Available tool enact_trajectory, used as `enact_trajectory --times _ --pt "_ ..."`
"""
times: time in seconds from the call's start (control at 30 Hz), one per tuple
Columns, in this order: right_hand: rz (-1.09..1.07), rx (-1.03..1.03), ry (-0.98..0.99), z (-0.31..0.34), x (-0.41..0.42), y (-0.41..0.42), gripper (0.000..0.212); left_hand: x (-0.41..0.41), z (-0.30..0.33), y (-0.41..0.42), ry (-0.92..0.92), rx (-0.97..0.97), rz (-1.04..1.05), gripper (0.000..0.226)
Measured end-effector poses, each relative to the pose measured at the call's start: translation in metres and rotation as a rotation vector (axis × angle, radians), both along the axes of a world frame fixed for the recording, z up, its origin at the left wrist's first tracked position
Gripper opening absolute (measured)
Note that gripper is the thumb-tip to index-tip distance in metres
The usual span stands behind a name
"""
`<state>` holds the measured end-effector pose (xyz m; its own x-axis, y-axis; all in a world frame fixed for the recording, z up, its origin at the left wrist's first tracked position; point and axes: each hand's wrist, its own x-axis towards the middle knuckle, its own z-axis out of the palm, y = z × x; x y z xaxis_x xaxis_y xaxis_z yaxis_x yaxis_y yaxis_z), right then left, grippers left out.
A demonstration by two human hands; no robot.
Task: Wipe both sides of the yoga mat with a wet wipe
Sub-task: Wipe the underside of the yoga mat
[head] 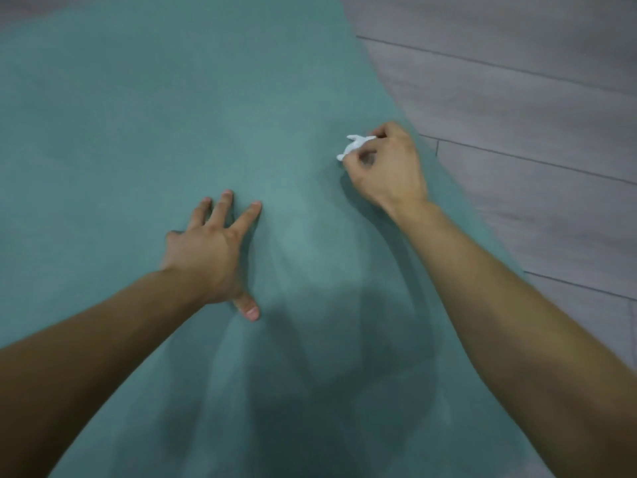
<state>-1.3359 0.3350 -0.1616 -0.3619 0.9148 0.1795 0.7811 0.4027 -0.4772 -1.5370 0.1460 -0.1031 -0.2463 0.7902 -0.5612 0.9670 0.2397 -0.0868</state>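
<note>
Obs., head cam, single frame.

Yoga mat (pixel 172 98): teal-green, laid flat on the floor (pixel 534 98); fills most of view, L edge to R of centre. Mat's R edge runs diagonally from top centre down to lower R. Top face shows faint lighter/darker patches; can't tell if damp or just lighting.

Floor: grey wood-look planks w/ dark seams, visible upper R and along R side only.

Right hand (pixel 389 163): over mat near its R edge, fingers curled, thumb + fingertips clamped on a bunched white wet wipe (pixel 355 146). Wipe pokes out on the hand's L side, at or just above mat face; actual contact w/ mat can't be confirmed. Forearm comes in from lower R.

Left hand (pixel 210 250): palm down on mat near centre, fingers straight and spread, thumb splayed back toward the camera. Holds nothing; appears to rest flat on mat. Forearm comes in from lower L.

Hands well apart, L one nearer the camera than R. Soft shadows on the mat between and below both arms. Slight blur overall.
</note>
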Motion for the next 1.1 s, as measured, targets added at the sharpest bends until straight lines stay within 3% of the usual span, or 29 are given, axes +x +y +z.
enact_trajectory --times 0.17,0.23,0.3,0.4,0.47,0.57,0.6,0.63,0.7,0.77,0.8,0.87,1.0,1.07,1.1 --pt "-0.161 0.033 0.031 0.011 -0.01 -0.003 0.015 0.001 0.0 0.0 -0.004 0.009 -0.005 0.181" --pt "-0.139 0.033 0.006 0.014 -0.019 0.003 0.036 0.002 0.001 0.0 0.002 0.006 0.003 0.181" --pt "-0.118 0.002 -0.109 0.01 -0.027 0.004 0.034 0.003 0.001 0.001 0.001 -0.001 0.009 0.182" --pt "-0.132 -0.001 -0.125 0.003 -0.027 -0.017 0.029 0.002 0.0 0.002 -0.013 -0.008 0.02 0.183" --pt "0.017 0.015 -0.051 0.001 -0.029 -0.064 0.021 0.002 0.0 0.001 -0.018 -0.01 0.021 0.183" --pt "0.57 0.049 0.048 -0.007 -0.02 -0.128 0.014 0.001 -0.003 0.0 -0.015 0.004 0.013 0.183" --pt "0.64 0.096 0.04 -0.007 -0.016 -0.116 0.014 0.001 -0.003 0.0 -0.016 0.003 0.012 0.183" --pt "0.596 0.166 0.019 -0.012 -0.015 -0.09 0.015 0.001 -0.003 0.0 -0.017 -0.001 0.012 0.183" --pt "0.249 0.218 0.016 -0.013 -0.016 -0.019 0.017 0.001 -0.004 0.0 -0.02 -0.007 0.012 0.183" --pt "-0.051 0.122 -0.007 -0.004 -0.019 0.027 0.018 -0.001 -0.004 0.0 -0.02 -0.002 0.01 0.183" --pt "-0.088 0.07 -0.004 -0.002 -0.024 0.027 0.019 -0.002 -0.004 -0.001 -0.023 0.001 0.008 0.183" --pt "0.026 0.028 0.006 0.002 -0.024 -0.018 0.017 -0.002 -0.004 -0.002 -0.022 0.016 -0.002 0.183" --pt "0.605 -0.045 0.122 0.006 0.015 -0.167 0.016 -0.003 -0.005 -0.003 0.003 0.023 -0.029 0.183" --pt "0.699 0.06 0.044 0.007 0.02 -0.141 0.023 -0.003 -0.006 -0.003 0.004 0.044 -0.026 0.183" --pt "0.609 0.149 0.02 0.005 0.012 -0.105 0.021 -0.002 -0.005 -0.003 0.0 0.039 -0.024 0.182"
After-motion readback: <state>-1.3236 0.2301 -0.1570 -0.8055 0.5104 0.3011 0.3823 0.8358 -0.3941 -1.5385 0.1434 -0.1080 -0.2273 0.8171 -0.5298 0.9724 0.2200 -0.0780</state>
